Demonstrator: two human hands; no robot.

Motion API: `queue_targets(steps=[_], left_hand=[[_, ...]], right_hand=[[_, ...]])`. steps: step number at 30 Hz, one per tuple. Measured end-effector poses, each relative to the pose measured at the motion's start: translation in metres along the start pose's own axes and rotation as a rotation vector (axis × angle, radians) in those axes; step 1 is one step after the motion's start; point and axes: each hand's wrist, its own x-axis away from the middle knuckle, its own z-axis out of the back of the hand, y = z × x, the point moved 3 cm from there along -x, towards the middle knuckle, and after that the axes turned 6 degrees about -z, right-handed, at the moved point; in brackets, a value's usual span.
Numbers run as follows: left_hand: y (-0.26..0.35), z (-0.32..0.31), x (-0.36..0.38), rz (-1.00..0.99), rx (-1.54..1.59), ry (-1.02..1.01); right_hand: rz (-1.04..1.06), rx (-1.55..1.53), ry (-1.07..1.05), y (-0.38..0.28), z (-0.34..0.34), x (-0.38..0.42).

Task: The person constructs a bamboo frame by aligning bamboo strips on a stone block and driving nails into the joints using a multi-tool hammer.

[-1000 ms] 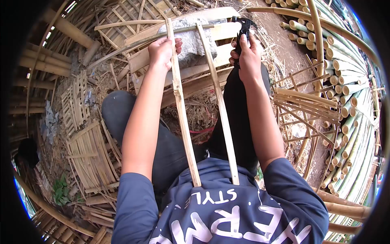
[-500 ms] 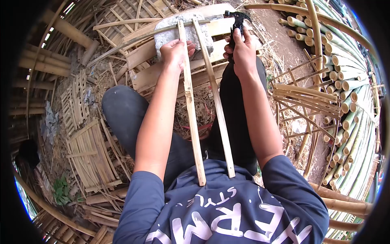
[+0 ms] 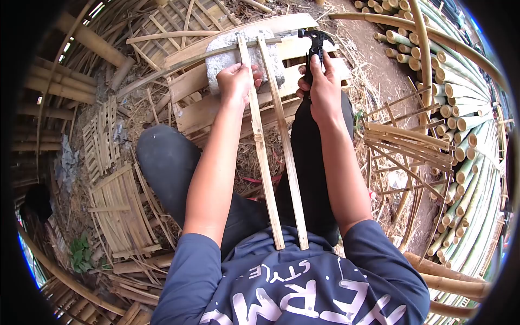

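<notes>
My left hand (image 3: 236,85) is closed around a long pale bamboo strip (image 3: 259,135), near its far end. A second bamboo strip (image 3: 286,135) runs beside it on the right, untouched by either hand. The near ends of both strips rest against my shirt. Their far ends lie over a crosswise bamboo strip (image 3: 219,52) on a rough grey stone block (image 3: 216,67). My right hand (image 3: 324,89) grips a black hammer (image 3: 316,46) by its handle, with the head pointing away from me, right of the block.
Split bamboo slats (image 3: 189,116) lie under and around the block. On the right stand a small bamboo frame (image 3: 406,135) and a large stack of cut bamboo poles (image 3: 466,157). Woven bamboo panels (image 3: 124,211) lie on the straw-covered ground at left.
The near end of the held strip has swung right, so the two near ends are closer together. My left hand has shifted slightly right; the hammer stays in my right hand.
</notes>
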Motion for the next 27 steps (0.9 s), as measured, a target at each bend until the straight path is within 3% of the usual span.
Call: queue_targets(steps=[15, 27], left_hand=[[0.009, 0.0, -0.005, -0.027, -0.192, -0.051], [0.014, 0.002, -0.008, 0.039, -0.258, -0.223]], right_hand=[[-0.042, 0.046, -0.018, 0.003, -0.003, 0.003], [-0.032, 0.085, -0.012, 0.005, -0.001, 0.001]])
